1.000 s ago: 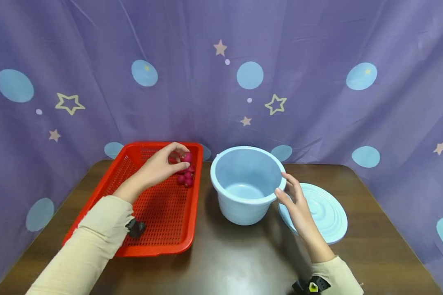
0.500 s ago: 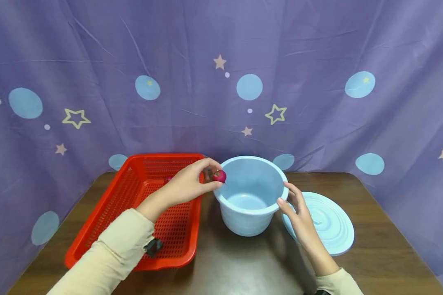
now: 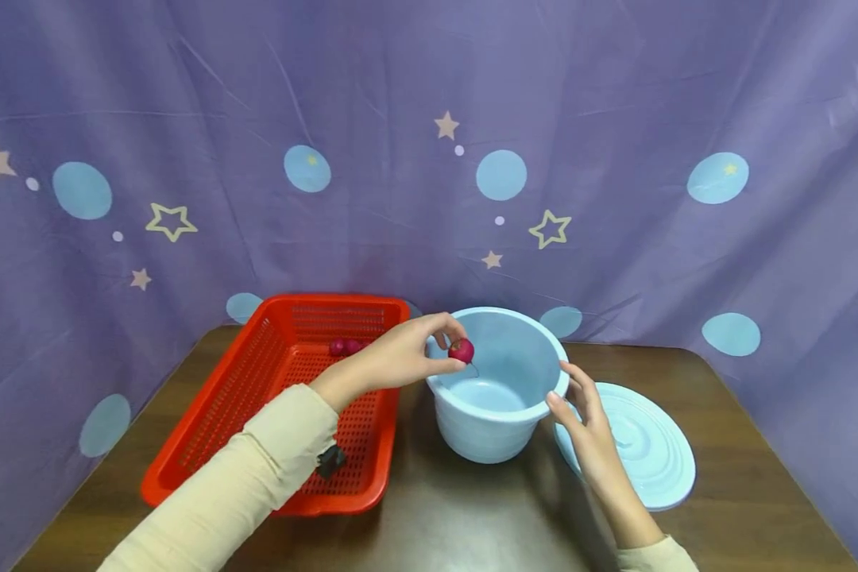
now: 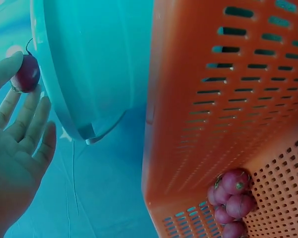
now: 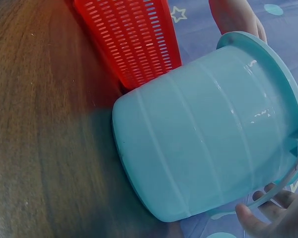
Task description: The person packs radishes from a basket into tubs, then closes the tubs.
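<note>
Over the blue bucket (image 3: 482,437), fingers of the left hand (image 3: 409,351) are pinching a radish (image 3: 461,351), the right hand (image 3: 592,433) is resting spread at the bucket's right rim, and more radishes (image 4: 240,205) are lying in the red basket (image 3: 357,502) to its left.

Worktop (image 3: 736,445): brown wood grain, glossy at near centre, front corners rounded off at the far side. Directly on it, left to right in head view: red perforated basket (image 3: 222,421); light-blue bucket (image 3: 482,437), upright, just beside it; round light-blue lid (image 3: 661,457), flat, partly hidden.
</note>
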The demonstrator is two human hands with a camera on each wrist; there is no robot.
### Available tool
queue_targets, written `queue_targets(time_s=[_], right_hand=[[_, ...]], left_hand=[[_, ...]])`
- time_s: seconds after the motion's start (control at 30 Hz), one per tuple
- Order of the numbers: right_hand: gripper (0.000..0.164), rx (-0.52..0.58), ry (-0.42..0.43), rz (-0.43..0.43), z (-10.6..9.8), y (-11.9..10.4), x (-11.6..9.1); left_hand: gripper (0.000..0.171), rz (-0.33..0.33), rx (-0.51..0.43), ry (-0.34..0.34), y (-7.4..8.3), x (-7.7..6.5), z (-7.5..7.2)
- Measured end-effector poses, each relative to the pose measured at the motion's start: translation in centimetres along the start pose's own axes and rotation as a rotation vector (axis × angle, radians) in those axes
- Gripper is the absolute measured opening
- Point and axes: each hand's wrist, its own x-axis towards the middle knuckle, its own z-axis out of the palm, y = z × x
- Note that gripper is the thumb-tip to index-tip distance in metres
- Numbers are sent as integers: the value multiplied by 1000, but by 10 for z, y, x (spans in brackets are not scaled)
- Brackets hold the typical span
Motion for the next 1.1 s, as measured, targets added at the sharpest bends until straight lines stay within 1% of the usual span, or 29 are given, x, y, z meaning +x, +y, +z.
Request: queue_targets(time_s=[0.1,0.2,0.43,0.57,0.67,0.73,0.83,0.97,1.1], right_hand=[[52,12,1,2,3,3,-3],[52,22,0,2,6,6,-4],[51,29,6,-10,4,6,-3],[51,25,4,-12,2,5,-1],[52,23,7,-14,2,3,0],[51,19,13,-14,1,3,0],[51,20,17,-11,0,3,0],[51,15,14,-9,-1,4,0],[51,5,12,-12,-2,4,0]], left_hand=[[35,3,37,-8,-1,2,2],[35,21,80,-13,-3,4,4],[37,85,282,-37,-10,10,8],[36,102,311,-37,-13,11,7],[35,114,321,-20,-15,11,5],[35,111,307,-6,-15,11,3],[34,98,231,13,-16,10,-1],[29,32,91,34,-23,9,-9],[25,-26,1,87,-36,9,-16]])
